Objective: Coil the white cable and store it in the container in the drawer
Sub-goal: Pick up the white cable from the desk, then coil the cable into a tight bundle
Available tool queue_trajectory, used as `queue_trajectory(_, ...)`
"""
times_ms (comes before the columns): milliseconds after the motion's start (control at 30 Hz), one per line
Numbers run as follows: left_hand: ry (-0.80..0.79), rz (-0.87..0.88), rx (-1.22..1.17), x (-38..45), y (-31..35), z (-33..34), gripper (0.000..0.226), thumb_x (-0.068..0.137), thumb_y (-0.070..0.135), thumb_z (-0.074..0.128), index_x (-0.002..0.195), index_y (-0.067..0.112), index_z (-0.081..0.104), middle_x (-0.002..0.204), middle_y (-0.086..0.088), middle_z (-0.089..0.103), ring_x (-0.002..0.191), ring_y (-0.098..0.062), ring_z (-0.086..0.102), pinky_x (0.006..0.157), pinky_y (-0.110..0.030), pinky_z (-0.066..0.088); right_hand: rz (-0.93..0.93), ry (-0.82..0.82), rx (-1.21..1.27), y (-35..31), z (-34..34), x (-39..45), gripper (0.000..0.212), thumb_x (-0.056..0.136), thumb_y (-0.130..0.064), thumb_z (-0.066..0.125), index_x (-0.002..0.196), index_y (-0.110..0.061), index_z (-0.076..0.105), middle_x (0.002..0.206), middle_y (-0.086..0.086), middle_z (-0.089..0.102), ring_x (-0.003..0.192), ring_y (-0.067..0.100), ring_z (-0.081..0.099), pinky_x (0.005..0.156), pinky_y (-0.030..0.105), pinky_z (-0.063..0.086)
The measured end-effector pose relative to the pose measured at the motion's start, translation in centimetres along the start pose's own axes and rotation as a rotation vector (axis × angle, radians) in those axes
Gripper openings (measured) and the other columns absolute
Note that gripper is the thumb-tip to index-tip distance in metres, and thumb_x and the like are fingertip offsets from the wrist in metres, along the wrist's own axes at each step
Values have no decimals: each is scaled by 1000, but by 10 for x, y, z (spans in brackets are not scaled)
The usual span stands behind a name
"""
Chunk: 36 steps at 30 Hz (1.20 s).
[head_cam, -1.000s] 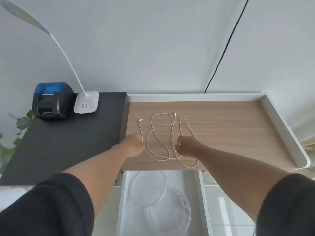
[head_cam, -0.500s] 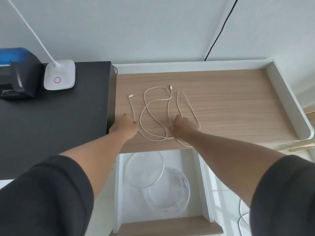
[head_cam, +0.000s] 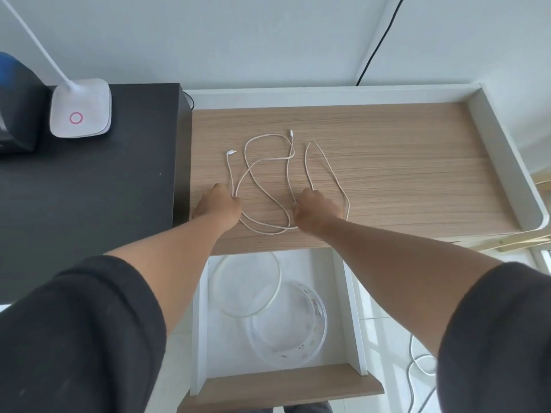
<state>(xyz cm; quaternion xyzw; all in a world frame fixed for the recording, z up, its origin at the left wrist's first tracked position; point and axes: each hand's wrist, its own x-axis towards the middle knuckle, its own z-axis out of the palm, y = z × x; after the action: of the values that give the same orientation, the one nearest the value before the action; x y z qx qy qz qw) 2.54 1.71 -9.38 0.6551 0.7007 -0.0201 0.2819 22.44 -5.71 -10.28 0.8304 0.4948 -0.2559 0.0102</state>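
On the left, my left hand [head_cam: 219, 204] rests on the light wooden table [head_cam: 402, 174], its fingers closed on the thin white cable [head_cam: 268, 171] near the plug end. The cable lies in loose loops between both hands. My right hand [head_cam: 316, 211] is clenched on a middle strand. I think it is best to lift one end and wind even loops, without pulling knots. The round transparent plastic container [head_cam: 320, 323] waits in the open white drawer [head_cam: 354, 317] below.

wood-grain desktop [head_cam: 387, 174], clear plastic container [head_cam: 316, 332], matt cable [head_cam: 268, 210]
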Motion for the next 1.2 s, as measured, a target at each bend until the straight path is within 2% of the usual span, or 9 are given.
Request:
queue_trajectory(167, -24, 50, -270, -12, 0, -7, 8, 84, 25, 47, 78, 20, 47, 75, 0, 59, 63, -19, 52, 51, -33, 35, 6, -67, 177, 4, -16, -9, 16, 100, -26, 42, 104, -12, 48, 113, 13, 64, 90, 31, 56, 70, 36, 40)
queue_trajectory(333, -129, -39, -674, -25, 15, -24, 9, 98, 18, 48, 95, 14, 55, 75, -1, 74, 63, -18, 69, 75, -44, 60, 53, -95, 609, 3, -36, -23, 10, 98, -12, 52, 105, -7, 46, 104, 21, 72, 94, 32, 67, 70, 38, 51)
queue_trajectory(467, -188, -117, -917, -43, 39, -51, 11, 89, 11, 52, 80, 10, 57, 58, -5, 53, 38, -16, 49, 60, -44, 60, 85, -138, 928, -1, -65, -36, 18, 104, -14, 38, 109, -6, 54, 81, 7, 75, 62, 20, 59, 52, 29, 47)
queue_trajectory(533, -161, -125, -926, -58, 54, -67, 13, 79, 24, 62, 76, 13, 57, 57, -1, 41, 42, -16, 38, 47, -32, 46, 93, -135, 1128, -5, -80, -46, 19, 105, -14, 38, 114, -8, 54, 75, 4, 71, 57, 17, 56, 52, 28, 42)
queue_trajectory(633, -108, -73, -870, -81, 79, -83, 33, 75, 47, 64, 81, 15, 56, 61, 0, 46, 47, -20, 41, 51, -30, 40, 25, -118, 1303, -15, -101, -68, 11, 105, -16, 41, 109, -11, 50, 75, 4, 68, 55, 16, 55, 55, 30, 43)
queue_trajectory(767, -168, -18, -880, -106, 107, -95, 32, 93, 37, 48, 83, 13, 66, 77, -6, 68, 50, -19, 44, 49, -27, 38, -131, -103, 1336, -32, -120, -111, 6, 104, -16, 46, 106, -12, 51, 83, 6, 70, 60, 18, 61, 60, 34, 48)
queue_trajectory(900, -228, 34, -902, -130, 124, -111, 34, 96, 33, 50, 90, 11, 75, 72, -3, 69, 46, -17, 56, 48, -20, 42, -327, -154, 1302, -41, -123, -157, 15, 106, -21, 49, 93, -15, 52, 84, 11, 69, 60, 19, 62, 57, 31, 48)
queue_trajectory(1033, -187, 151, -869, -153, 131, -121, 31, 100, 34, 51, 84, 17, 73, 73, 3, 59, 45, -13, 47, 35, -15, 33, -312, -163, 1271, -35, -124, -182, 14, 106, -18, 50, 102, -4, 51, 93, 20, 69, 72, 31, 65, 63, 39, 49)
queue_trajectory(1200, -137, 197, -833, -181, 134, -124, 35, 102, 37, 45, 83, 18, 68, 84, -4, 69, 63, -22, 58, 54, -26, 43, -327, -105, 1161, -24, -137, -198, 7, 101, -10, 50, 96, -7, 53, 88, 13, 75, 68, 23, 68, 61, 36, 52)
